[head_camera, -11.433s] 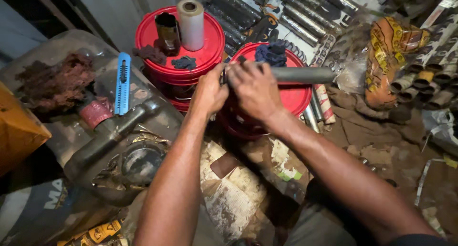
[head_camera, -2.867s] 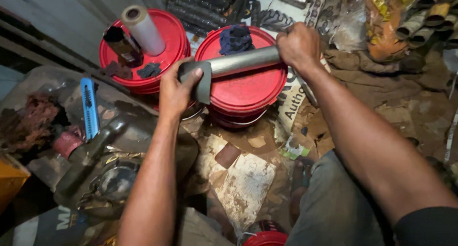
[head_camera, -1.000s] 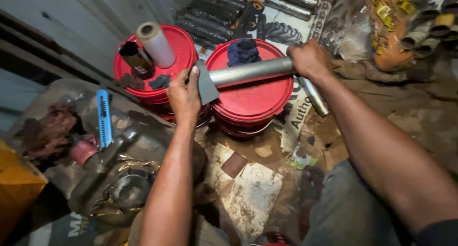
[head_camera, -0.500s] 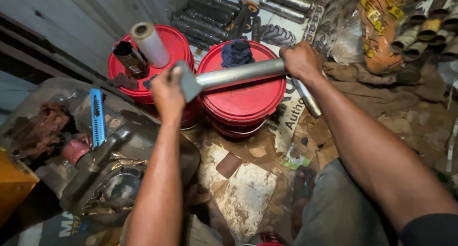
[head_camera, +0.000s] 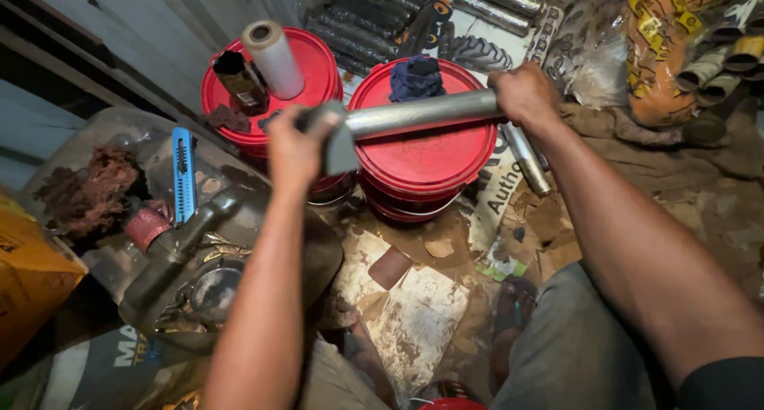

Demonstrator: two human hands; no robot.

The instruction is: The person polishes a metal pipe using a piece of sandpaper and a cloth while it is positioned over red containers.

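I hold a grey metal tube (head_camera: 414,112) level above a red bucket lid (head_camera: 430,151). My right hand (head_camera: 521,92) grips the tube's right end. My left hand (head_camera: 294,143) is closed on a grey piece (head_camera: 338,139) at the tube's left end. A dark blue rag (head_camera: 415,76) lies on that lid behind the tube. A second metal tube (head_camera: 527,159) rests slanted on the ground below my right hand.
A second red bucket (head_camera: 318,68) on the left carries a clear film roll (head_camera: 274,56) and a dark bottle (head_camera: 237,80). A blue utility knife (head_camera: 183,175) lies on a plastic container. A greasy metal part (head_camera: 199,275) sits lower left. Pipes are stacked behind.
The tube stays held across the bucket lid. My left hand has shifted slightly on the grey end piece, and the view has moved closer.
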